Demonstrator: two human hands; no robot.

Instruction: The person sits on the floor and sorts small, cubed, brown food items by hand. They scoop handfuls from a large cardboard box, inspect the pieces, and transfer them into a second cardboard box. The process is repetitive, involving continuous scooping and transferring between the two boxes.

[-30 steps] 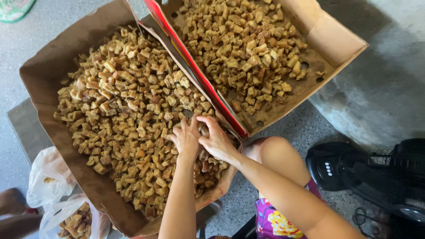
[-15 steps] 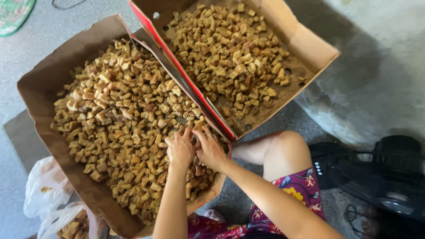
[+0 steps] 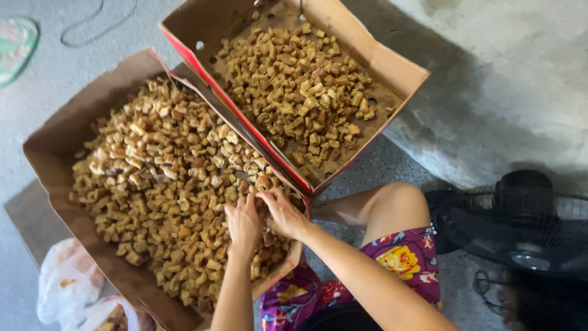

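Note:
Two shallow cardboard boxes lie on the floor, both full of small golden-brown fried chunks. My left hand (image 3: 244, 224) and my right hand (image 3: 283, 213) rest side by side on the pieces at the near right corner of the left box (image 3: 55, 144), fingers curled into the heap. Whether either hand holds a chunk is hidden by the fingers. The right box (image 3: 401, 66), with a red outer side, overlaps the left box's edge just beyond my hands.
A black floor fan (image 3: 527, 227) stands at the right by my bent knee (image 3: 395, 202). A white plastic bag (image 3: 73, 291) with more chunks lies at the lower left. A cord (image 3: 92, 27) trails over the grey concrete floor at the top left.
The view has drifted so the boxes sit higher and further right in the frame. Both hands stay together at the same corner of the left box, fingers working among the pieces.

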